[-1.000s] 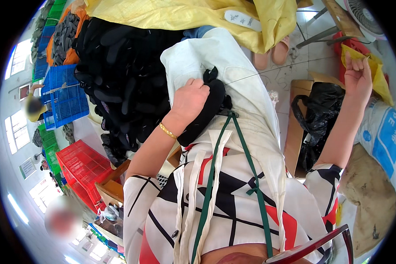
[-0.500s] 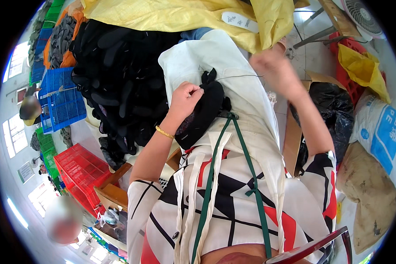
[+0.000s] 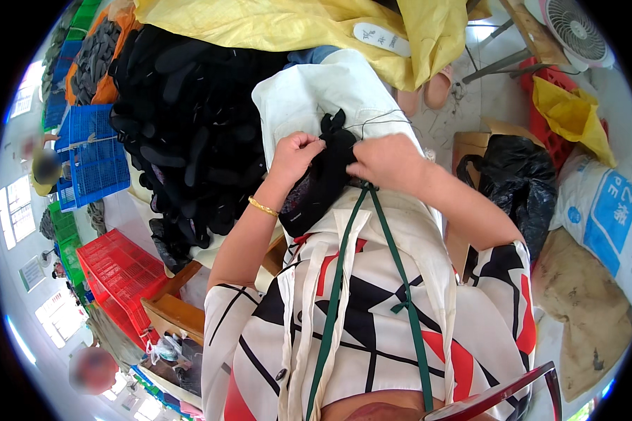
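A black cloth shoe point(image 3: 317, 198) lies on the white apron point(image 3: 286, 90) over my lap, its toe end pointing toward me. My left hand point(image 3: 291, 161) is closed in a pinch at the shoe's left upper edge. Close against the right edge is my right hand point(image 3: 395, 163), fingers drawn together; whatever they grip is too small or hidden to make out. A thin dark thread point(image 3: 386, 114) runs from the top of the shoe and loops above my right hand. Green apron straps point(image 3: 369, 186) meet just below the shoe.
A big heap of black shoe pieces point(image 3: 196, 133) fills the left side. Beyond it stand a blue crate point(image 3: 95, 154) and a red crate point(image 3: 123, 270). At right are a black plastic bag point(image 3: 516, 172) in a carton, sacks, and a fan point(image 3: 576, 29). Yellow sheeting point(image 3: 274, 24) holds a white sole point(image 3: 381, 38).
My right hand has come back from the far right, where it was blurred with the thread stretched out, to the shoe's right edge. The thread now hangs slack. My left hand keeps its pinch.
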`<action>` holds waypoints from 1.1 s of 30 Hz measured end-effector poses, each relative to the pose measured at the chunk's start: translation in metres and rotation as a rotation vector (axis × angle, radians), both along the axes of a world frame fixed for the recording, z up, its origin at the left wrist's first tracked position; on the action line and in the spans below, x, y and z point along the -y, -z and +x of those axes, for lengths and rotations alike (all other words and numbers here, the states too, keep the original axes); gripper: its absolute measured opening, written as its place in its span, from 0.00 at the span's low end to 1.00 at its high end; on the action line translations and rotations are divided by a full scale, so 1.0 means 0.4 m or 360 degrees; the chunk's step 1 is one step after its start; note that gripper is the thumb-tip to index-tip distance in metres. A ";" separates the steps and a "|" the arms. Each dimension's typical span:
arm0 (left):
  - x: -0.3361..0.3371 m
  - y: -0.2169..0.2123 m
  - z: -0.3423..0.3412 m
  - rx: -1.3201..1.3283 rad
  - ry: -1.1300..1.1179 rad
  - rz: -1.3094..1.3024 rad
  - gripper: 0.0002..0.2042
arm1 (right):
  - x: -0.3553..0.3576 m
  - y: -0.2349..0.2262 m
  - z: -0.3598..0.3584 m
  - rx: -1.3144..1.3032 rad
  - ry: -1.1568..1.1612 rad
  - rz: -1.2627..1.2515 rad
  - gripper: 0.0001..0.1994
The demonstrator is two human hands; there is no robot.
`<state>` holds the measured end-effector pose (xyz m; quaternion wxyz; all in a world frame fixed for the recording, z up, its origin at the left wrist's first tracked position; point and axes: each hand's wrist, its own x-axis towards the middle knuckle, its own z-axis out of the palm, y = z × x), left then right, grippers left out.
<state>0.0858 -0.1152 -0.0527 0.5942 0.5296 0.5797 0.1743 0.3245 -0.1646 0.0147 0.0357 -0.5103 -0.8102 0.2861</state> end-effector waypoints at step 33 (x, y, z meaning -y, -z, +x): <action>-0.003 -0.025 0.009 0.0290 -0.0134 -0.0327 0.09 | -0.015 0.049 -0.078 -0.0134 0.0259 0.0207 0.10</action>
